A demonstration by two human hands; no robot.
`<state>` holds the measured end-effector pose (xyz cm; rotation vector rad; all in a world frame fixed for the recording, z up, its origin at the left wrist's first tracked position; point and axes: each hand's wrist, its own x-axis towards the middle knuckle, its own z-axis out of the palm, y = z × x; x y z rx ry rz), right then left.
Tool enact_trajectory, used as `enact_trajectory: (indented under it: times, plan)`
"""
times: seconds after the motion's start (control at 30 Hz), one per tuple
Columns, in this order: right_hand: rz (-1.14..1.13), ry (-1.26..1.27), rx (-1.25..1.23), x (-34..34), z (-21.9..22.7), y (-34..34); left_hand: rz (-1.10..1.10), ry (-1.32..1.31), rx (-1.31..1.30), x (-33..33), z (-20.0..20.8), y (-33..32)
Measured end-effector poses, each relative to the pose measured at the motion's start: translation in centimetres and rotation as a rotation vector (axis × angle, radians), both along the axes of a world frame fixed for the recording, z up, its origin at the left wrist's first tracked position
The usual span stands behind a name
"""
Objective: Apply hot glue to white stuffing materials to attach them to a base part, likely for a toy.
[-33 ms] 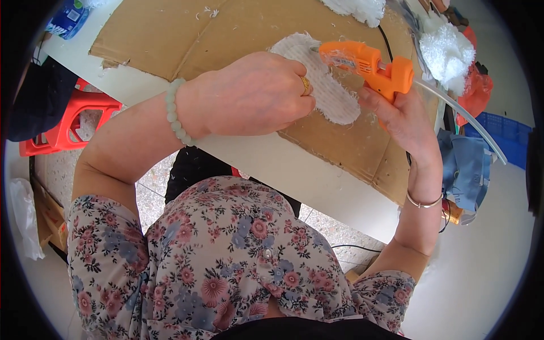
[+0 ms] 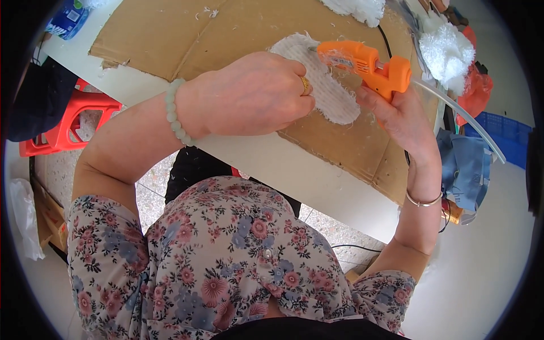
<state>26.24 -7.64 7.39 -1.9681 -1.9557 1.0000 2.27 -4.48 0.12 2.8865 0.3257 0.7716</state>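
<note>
An orange hot glue gun (image 2: 358,56) is in my right hand (image 2: 401,116), its fingers wrapped round the handle. A clear glue stick (image 2: 464,116) curves out of the gun's back end. The nozzle points left, at the upper part of a white, ribbed, sole-shaped fabric piece (image 2: 334,93) with frayed edges. My left hand (image 2: 255,93) is closed at the near left edge of this piece, seemingly gripping it. The fingertips are hidden under the hand.
Brown cardboard (image 2: 226,34) covers much of the white table (image 2: 334,187). White fluffy bundles (image 2: 447,51) lie at the right, beside red plastic and a blue basket (image 2: 504,136). A blue bottle (image 2: 68,20) stands far left. A red stool (image 2: 73,119) is below on the left.
The glue gun and my right hand have shifted very slightly left. My left hand and the fabric piece stay in place.
</note>
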Motion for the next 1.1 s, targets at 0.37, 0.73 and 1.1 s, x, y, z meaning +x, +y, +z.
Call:
enact_trajectory:
  times: [0.37,0.73,1.1]
  plan:
    - [0.080,-0.042,0.047,-0.1,-0.1,0.7,0.003,-0.004,0.000,0.1,0.1,0.0]
    - [0.112,0.106,0.084,-0.4,-0.1,1.0,0.015,-0.001,0.002,0.1,0.2,0.0]
    - [0.130,0.131,0.158,-0.7,-0.3,0.8,0.011,0.002,-0.008,0.2,0.3,0.0]
